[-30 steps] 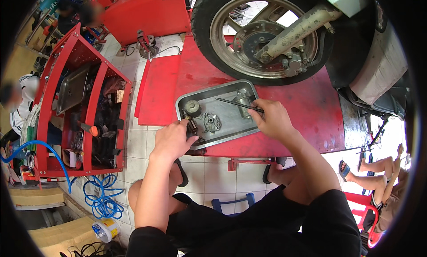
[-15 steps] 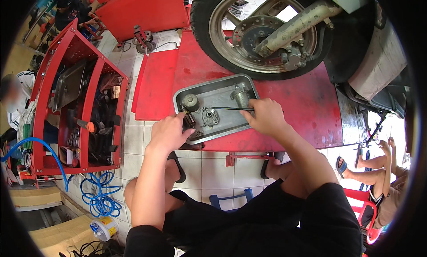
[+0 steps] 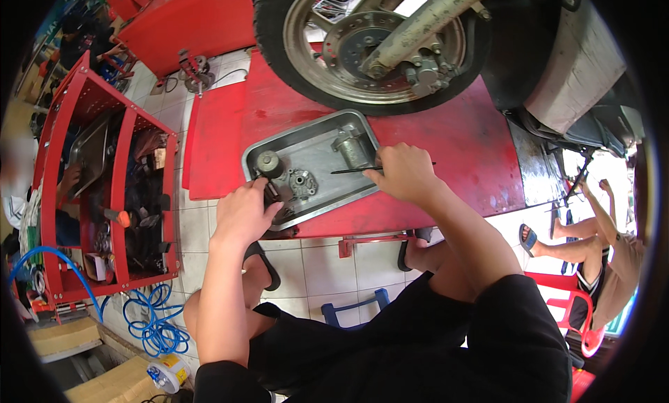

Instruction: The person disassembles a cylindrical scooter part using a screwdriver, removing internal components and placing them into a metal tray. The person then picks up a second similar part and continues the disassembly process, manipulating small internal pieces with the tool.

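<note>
A shallow metal tray [image 3: 255, 148] lies slanted on the red bench, with several metal parts in it. At its near left corner my left hand [image 3: 240, 211] is closed on a dark metal part [image 3: 272, 192], mostly hidden by the fingers. My right hand [image 3: 405, 171], over the tray's right rim, pinches a thin dark rod [image 3: 348, 171]; its tip points left over the tray floor. Left of that tip, and apart from it, sits a round metal end cover [image 3: 302, 184] with a central hole. A short metal cylinder [image 3: 270, 164] stands behind it. A larger cylindrical housing [image 3: 352, 149] occupies the far right.
A motorcycle front wheel [image 3: 282, 51] rests just beyond the tray on the red bench [image 3: 446, 152]. To the left stands a red tool cart [image 3: 125, 173], with a coiled blue hose [image 3: 155, 319] below. Another person [image 3: 599, 242] sits at right. A blue stool [image 3: 355, 309] is below me.
The view has shifted, so the bench and wheel appear farther left. The rod's tip has moved right, away from the round end cover. My left hand keeps its hold at the tray corner.
</note>
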Demonstrator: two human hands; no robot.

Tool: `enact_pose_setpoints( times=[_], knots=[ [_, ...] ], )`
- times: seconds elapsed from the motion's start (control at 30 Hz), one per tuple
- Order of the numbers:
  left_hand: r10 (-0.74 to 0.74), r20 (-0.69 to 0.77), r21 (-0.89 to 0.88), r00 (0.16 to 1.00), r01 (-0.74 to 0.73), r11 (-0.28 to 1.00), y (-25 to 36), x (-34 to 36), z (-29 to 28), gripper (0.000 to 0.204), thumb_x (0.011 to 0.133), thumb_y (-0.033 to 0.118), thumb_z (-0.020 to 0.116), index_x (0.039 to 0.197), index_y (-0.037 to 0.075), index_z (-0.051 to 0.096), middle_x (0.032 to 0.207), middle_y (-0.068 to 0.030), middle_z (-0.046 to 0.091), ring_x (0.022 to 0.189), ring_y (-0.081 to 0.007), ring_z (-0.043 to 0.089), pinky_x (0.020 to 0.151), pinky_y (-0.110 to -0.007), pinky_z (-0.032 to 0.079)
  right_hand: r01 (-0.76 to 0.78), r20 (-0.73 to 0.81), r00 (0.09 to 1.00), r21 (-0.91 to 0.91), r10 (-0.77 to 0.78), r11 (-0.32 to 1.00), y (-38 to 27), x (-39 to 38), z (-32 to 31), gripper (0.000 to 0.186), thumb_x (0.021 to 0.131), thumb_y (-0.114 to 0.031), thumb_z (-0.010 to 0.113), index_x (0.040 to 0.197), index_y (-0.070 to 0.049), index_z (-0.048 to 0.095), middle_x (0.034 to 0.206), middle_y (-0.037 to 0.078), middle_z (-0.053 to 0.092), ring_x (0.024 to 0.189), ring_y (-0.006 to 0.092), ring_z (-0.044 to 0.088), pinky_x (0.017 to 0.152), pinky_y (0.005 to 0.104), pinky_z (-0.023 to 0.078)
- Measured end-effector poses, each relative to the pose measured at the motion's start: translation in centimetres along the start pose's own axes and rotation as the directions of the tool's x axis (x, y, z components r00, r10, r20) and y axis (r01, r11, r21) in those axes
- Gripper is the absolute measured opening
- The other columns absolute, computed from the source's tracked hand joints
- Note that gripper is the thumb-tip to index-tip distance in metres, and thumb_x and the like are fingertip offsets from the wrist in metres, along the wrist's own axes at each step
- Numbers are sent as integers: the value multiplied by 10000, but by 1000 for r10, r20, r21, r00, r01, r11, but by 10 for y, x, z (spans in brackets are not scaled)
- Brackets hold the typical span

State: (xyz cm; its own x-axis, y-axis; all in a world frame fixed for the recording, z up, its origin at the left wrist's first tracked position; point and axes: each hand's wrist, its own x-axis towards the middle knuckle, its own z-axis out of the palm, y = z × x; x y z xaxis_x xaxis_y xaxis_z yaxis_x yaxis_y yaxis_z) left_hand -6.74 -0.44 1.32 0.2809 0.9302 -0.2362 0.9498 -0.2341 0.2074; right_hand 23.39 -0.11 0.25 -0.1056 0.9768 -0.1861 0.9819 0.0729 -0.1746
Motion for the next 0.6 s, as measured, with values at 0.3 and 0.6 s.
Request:
enact_pose_setpoints(
  times=[0.3,0.6],
  knots=[
    [8,24,21,1000,-9,1000,7,0,0,554,845,349,717,1275,21,598,953,-187,710,911,-356,686,806,-457,532,-21,31,999,339,11,941,9,18,-3,399,807,-387,742,894,2,712,878,210,702,879,378,689,783,464,549],
    [-33,92,11,995,32,999,3,-5,-2,590,845,385,711,1297,28,583,1001,-190,705,958,-357,677,836,-460,526,-182,110,980,150,167,972,-33,40,31,447,816,-394,748,985,18,710,1057,232,693,1002,373,683,870,455,553]
  ],
)
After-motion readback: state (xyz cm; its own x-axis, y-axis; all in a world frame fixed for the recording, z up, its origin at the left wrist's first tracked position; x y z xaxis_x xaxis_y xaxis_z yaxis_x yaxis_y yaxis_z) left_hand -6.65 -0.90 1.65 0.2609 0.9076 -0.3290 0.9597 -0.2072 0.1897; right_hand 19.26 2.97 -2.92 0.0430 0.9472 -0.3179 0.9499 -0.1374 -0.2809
